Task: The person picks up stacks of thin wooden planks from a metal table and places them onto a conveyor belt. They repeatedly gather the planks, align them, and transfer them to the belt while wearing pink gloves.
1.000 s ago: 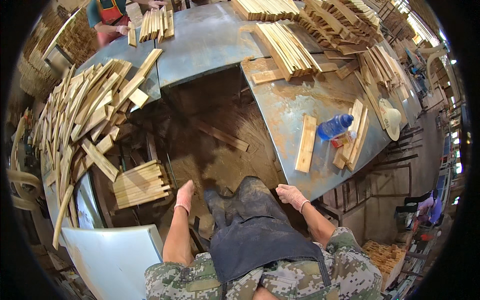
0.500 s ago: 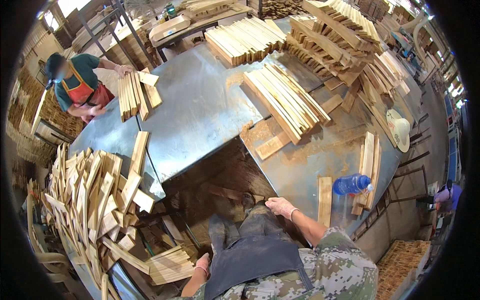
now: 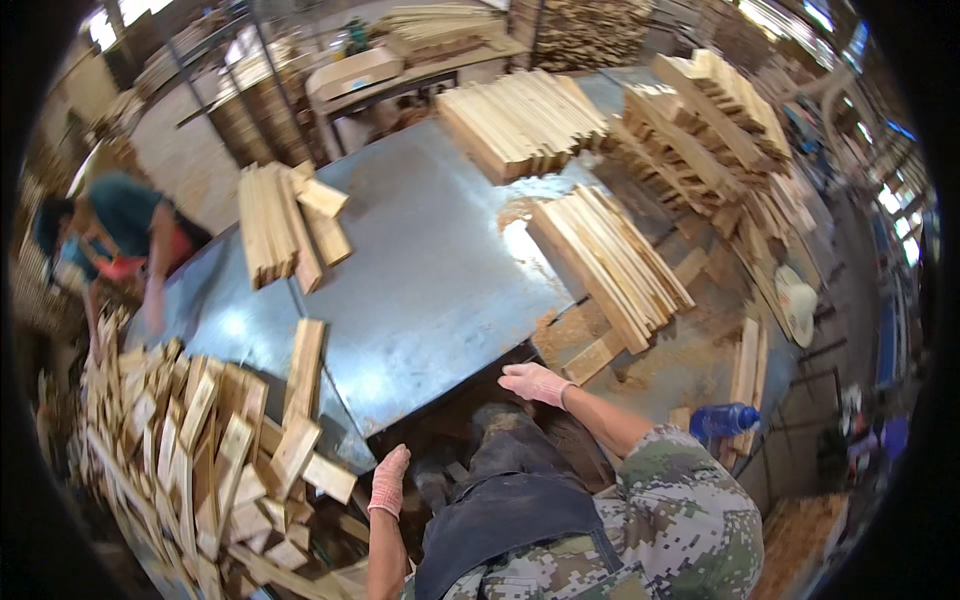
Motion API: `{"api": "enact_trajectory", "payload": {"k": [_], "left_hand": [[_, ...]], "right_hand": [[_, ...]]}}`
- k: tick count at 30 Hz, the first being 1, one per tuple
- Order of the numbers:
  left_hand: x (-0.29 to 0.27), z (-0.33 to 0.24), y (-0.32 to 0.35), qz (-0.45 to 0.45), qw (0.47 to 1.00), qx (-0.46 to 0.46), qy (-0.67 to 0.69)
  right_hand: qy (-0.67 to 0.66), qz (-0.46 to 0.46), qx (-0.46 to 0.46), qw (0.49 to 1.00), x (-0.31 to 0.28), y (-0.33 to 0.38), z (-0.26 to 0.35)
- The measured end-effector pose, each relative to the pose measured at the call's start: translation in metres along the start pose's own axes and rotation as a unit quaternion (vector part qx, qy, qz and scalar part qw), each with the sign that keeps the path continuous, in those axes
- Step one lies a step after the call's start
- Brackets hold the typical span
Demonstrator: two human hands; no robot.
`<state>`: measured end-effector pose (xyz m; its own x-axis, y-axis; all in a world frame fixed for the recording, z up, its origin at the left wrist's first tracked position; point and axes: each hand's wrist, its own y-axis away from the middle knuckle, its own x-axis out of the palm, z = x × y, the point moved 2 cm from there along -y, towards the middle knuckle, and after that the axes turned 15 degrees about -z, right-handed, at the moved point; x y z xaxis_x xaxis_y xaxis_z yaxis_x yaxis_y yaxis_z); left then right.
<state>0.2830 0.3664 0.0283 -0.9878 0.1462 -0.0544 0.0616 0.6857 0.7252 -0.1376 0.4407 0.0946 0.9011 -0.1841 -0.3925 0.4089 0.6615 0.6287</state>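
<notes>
My left hand [image 3: 390, 482], in a pale pink glove, is raised beside my dark apron with its fingers curled together and nothing visible in them. It is nearest to the heap of loose wooden slats [image 3: 235, 440] on the left. My right hand [image 3: 535, 384], gloved alike, hovers by the front edge of the metal table [image 3: 400, 290], fingers drawn together, with no object showing. Ahead of it on the right lies a row of wooden strips [image 3: 610, 265]. A short board [image 3: 592, 358] sticks out from under that row.
A person [image 3: 130, 235] bends over the far left of the heap. A small bundle of slats [image 3: 275, 225] and a larger row [image 3: 525, 120] lie farther back. Stacked boards [image 3: 700, 130] rise at the far right. A blue bottle [image 3: 723, 420] and a pale hat [image 3: 795, 303] are right.
My left hand has risen from low beside my body. My right hand has moved forward and slightly left. The other person has bent down toward the heap. The whole view has shifted.
</notes>
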Motion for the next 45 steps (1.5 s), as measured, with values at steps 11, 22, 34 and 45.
{"api": "enact_trajectory", "payload": {"k": [11, 22, 34, 45], "left_hand": [[0.128, -0.131, -0.113, 0.081, 0.995, -0.025, -0.05], [0.284, -0.22, -0.23, 0.05, 0.979, -0.103, -0.17], [0.453, -0.311, -0.318, 0.059, 0.976, -0.09, -0.19], [0.561, -0.388, -0.397, 0.059, 0.979, 0.104, -0.165]], "right_hand": [[-0.208, -0.246, -0.081, 0.943, -0.213, -0.201, 0.101], [-0.204, -0.459, 0.006, 0.865, -0.439, -0.444, 0.122], [-0.116, -0.557, -0.006, 0.823, -0.549, -0.602, 0.073], [-0.355, -0.563, -0.081, 0.742, -0.547, -0.614, 0.071]]}}
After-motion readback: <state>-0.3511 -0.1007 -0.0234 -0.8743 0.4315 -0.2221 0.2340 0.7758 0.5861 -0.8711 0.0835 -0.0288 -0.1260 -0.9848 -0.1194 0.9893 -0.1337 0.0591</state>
